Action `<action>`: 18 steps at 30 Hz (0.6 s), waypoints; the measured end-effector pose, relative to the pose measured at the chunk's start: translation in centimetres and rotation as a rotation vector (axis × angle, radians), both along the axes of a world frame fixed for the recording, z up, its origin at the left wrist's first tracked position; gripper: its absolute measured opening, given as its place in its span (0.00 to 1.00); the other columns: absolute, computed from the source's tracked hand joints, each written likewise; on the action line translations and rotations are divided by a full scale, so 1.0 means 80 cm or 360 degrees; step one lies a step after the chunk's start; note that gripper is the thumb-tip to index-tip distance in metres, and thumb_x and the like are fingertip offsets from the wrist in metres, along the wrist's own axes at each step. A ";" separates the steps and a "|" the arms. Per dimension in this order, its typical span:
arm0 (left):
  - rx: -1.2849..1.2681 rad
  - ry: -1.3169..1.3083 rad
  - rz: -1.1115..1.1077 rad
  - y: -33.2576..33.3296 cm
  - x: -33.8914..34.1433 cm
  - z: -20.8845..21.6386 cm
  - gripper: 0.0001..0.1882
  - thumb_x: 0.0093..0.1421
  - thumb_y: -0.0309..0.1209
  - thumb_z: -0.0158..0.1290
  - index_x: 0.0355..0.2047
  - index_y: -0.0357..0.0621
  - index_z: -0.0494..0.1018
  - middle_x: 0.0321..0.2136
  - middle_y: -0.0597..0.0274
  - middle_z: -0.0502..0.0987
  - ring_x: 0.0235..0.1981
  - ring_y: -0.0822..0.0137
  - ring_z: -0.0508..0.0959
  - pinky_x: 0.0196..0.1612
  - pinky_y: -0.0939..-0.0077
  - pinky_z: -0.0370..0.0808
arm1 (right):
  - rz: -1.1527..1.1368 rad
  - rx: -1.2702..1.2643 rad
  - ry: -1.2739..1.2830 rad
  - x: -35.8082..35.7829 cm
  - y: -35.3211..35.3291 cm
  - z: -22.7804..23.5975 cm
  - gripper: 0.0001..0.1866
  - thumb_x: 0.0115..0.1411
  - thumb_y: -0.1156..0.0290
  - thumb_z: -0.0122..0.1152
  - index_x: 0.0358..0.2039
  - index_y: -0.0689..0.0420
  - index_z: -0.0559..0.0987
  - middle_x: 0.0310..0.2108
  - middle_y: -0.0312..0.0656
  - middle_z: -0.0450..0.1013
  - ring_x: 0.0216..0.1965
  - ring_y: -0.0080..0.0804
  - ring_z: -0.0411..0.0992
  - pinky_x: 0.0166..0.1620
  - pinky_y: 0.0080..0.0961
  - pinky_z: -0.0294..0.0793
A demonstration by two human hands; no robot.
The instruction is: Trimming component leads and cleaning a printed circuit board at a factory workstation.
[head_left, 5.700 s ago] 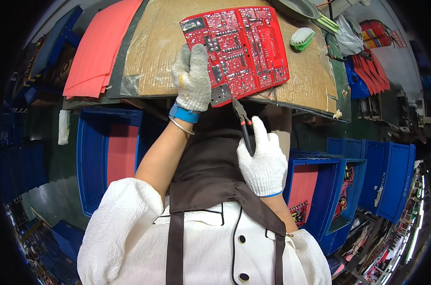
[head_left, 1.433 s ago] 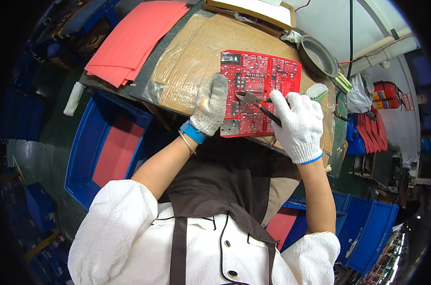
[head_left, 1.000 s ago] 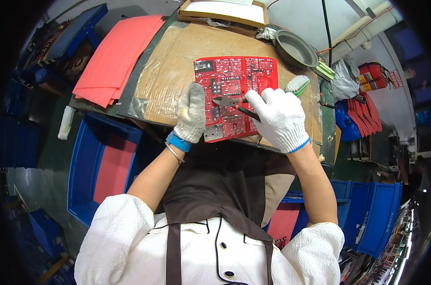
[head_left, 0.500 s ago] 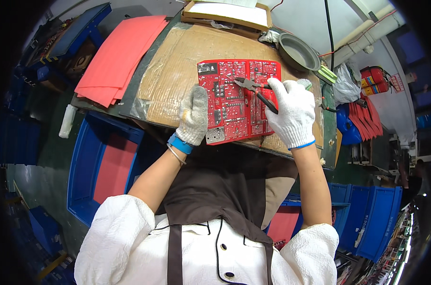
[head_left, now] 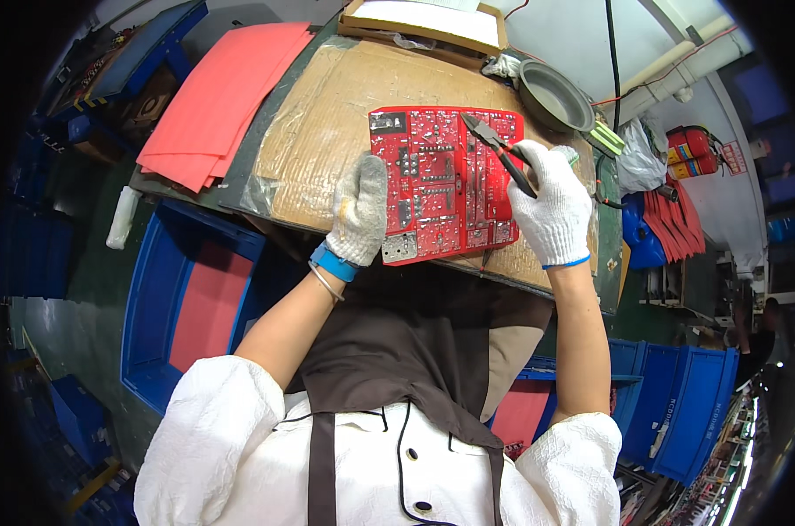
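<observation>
A red circuit board (head_left: pixel 437 197) with solder joints and dark parts lies over the near edge of a cardboard-covered table. My left hand (head_left: pixel 360 210), in a greyish knit glove, grips the board's left edge; the fingers beneath are hidden. My right hand (head_left: pixel 551 202), in a white knit glove, is closed around a pair of diagonal cutters (head_left: pixel 494 145) with dark handles. Their jaws point up and to the left over the upper right part of the board. Whether the jaw tips touch the board I cannot tell.
Red sheets (head_left: pixel 226 101) lie at the table's left on the cardboard's (head_left: pixel 305 131) far side. A grey round pan (head_left: pixel 555 96) and a shallow box (head_left: pixel 424 26) stand at the back. Blue bins (head_left: pixel 143 307) flank me below, and a red fire extinguisher (head_left: pixel 691 149) is at right.
My right hand has shifted slightly right, and the cutters' jaws have moved up and right over the board. My left hand still grips the board's left edge.
</observation>
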State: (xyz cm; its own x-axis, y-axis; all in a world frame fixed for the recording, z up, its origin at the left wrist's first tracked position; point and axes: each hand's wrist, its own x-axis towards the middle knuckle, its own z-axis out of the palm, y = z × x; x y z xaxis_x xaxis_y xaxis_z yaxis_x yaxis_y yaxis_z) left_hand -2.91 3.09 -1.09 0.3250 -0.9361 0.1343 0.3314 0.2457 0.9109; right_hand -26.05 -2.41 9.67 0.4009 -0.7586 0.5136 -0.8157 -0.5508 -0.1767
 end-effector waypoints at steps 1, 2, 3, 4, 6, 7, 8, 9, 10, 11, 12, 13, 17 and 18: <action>0.0005 -0.0018 0.0017 -0.002 0.002 -0.005 0.25 0.77 0.51 0.46 0.46 0.39 0.76 0.35 0.68 0.80 0.35 0.78 0.78 0.37 0.78 0.79 | 0.0001 0.0002 -0.0002 0.002 0.001 0.006 0.28 0.51 0.71 0.72 0.54 0.47 0.79 0.40 0.44 0.77 0.37 0.45 0.78 0.41 0.38 0.78; 0.0010 -0.0036 0.0034 -0.003 0.003 -0.009 0.24 0.77 0.50 0.46 0.46 0.39 0.76 0.35 0.69 0.79 0.35 0.79 0.77 0.37 0.78 0.78 | 0.0018 -0.0104 0.0153 0.006 0.002 0.011 0.29 0.50 0.71 0.73 0.54 0.46 0.79 0.41 0.43 0.77 0.39 0.46 0.78 0.43 0.39 0.77; 0.0011 -0.0037 0.0035 -0.005 0.004 -0.012 0.24 0.77 0.50 0.46 0.46 0.39 0.76 0.35 0.69 0.79 0.35 0.79 0.77 0.37 0.78 0.78 | 0.0035 -0.0210 0.0307 0.009 0.003 0.013 0.29 0.49 0.71 0.74 0.54 0.45 0.79 0.41 0.43 0.76 0.41 0.47 0.77 0.45 0.40 0.76; -0.0014 -0.0008 0.0048 -0.006 0.002 -0.014 0.23 0.77 0.50 0.46 0.45 0.40 0.76 0.35 0.69 0.78 0.35 0.79 0.76 0.37 0.77 0.77 | 0.0025 -0.0201 0.0368 0.009 0.004 0.010 0.31 0.47 0.70 0.74 0.54 0.45 0.79 0.42 0.43 0.75 0.43 0.47 0.76 0.47 0.42 0.73; -0.0040 0.0021 0.0064 -0.008 0.003 -0.019 0.23 0.77 0.49 0.47 0.45 0.40 0.76 0.34 0.70 0.78 0.35 0.79 0.75 0.38 0.77 0.77 | 0.0074 -0.0272 0.0391 0.010 0.003 0.007 0.31 0.46 0.70 0.74 0.54 0.45 0.79 0.41 0.42 0.75 0.43 0.46 0.75 0.46 0.42 0.73; -0.0036 -0.0039 0.0055 -0.008 0.006 -0.022 0.23 0.77 0.49 0.47 0.44 0.40 0.76 0.34 0.70 0.78 0.35 0.79 0.75 0.38 0.77 0.77 | 0.0120 -0.0342 0.0415 0.011 0.002 0.007 0.31 0.46 0.71 0.74 0.53 0.46 0.79 0.41 0.42 0.75 0.42 0.45 0.75 0.45 0.42 0.72; -0.0032 -0.0099 0.0047 -0.008 0.008 -0.024 0.22 0.77 0.49 0.47 0.44 0.40 0.77 0.33 0.70 0.78 0.35 0.79 0.74 0.38 0.78 0.76 | 0.0121 -0.0341 0.0414 0.013 0.001 0.006 0.31 0.46 0.71 0.74 0.53 0.46 0.79 0.41 0.42 0.75 0.42 0.45 0.75 0.45 0.42 0.72; -0.0031 -0.0100 0.0048 -0.008 0.008 -0.026 0.22 0.77 0.49 0.47 0.44 0.40 0.77 0.33 0.70 0.78 0.35 0.79 0.74 0.38 0.78 0.76 | 0.0141 -0.0371 0.0430 0.016 0.000 0.006 0.31 0.46 0.71 0.74 0.53 0.46 0.79 0.40 0.42 0.75 0.42 0.45 0.75 0.44 0.42 0.72; -0.0039 -0.0097 0.0050 -0.008 0.007 -0.024 0.22 0.77 0.49 0.47 0.44 0.40 0.77 0.33 0.70 0.78 0.35 0.79 0.74 0.37 0.77 0.76 | 0.0159 -0.0401 0.0447 0.017 -0.002 0.006 0.31 0.45 0.71 0.74 0.53 0.47 0.79 0.39 0.42 0.75 0.42 0.45 0.75 0.44 0.42 0.72; -0.0046 -0.0094 0.0053 -0.008 0.006 -0.023 0.23 0.77 0.49 0.47 0.44 0.40 0.77 0.33 0.70 0.78 0.35 0.79 0.75 0.37 0.77 0.77 | 0.0158 -0.0401 0.0447 0.018 -0.003 0.007 0.31 0.45 0.71 0.74 0.53 0.47 0.79 0.39 0.42 0.75 0.42 0.45 0.75 0.44 0.42 0.72; -0.0046 -0.0094 0.0051 -0.008 0.006 -0.020 0.23 0.77 0.49 0.47 0.44 0.40 0.77 0.33 0.70 0.78 0.35 0.79 0.75 0.37 0.77 0.77 | 0.0153 -0.0419 0.0485 0.018 -0.004 0.008 0.29 0.46 0.72 0.74 0.52 0.47 0.79 0.37 0.42 0.74 0.40 0.44 0.75 0.42 0.41 0.72; -0.0031 -0.0066 0.0043 -0.006 0.005 -0.016 0.23 0.77 0.49 0.46 0.44 0.40 0.77 0.34 0.69 0.78 0.35 0.79 0.75 0.37 0.77 0.77 | 0.0151 -0.0435 0.0522 0.018 -0.004 0.008 0.28 0.47 0.72 0.73 0.52 0.47 0.80 0.36 0.42 0.74 0.38 0.43 0.75 0.41 0.40 0.72; -0.0048 -0.0031 0.0011 -0.004 0.002 -0.008 0.24 0.77 0.50 0.45 0.46 0.39 0.77 0.35 0.67 0.80 0.35 0.78 0.77 0.36 0.77 0.78 | 0.0119 -0.0158 0.0464 0.015 -0.005 0.009 0.23 0.51 0.74 0.71 0.50 0.49 0.81 0.35 0.44 0.76 0.36 0.44 0.76 0.39 0.38 0.75; -0.0049 -0.0029 0.0007 -0.004 0.002 -0.006 0.24 0.77 0.50 0.45 0.46 0.39 0.77 0.35 0.67 0.80 0.35 0.78 0.77 0.36 0.77 0.78 | 0.0071 -0.0058 0.0092 0.011 -0.006 0.011 0.21 0.53 0.74 0.70 0.49 0.49 0.81 0.36 0.45 0.77 0.36 0.45 0.78 0.40 0.38 0.77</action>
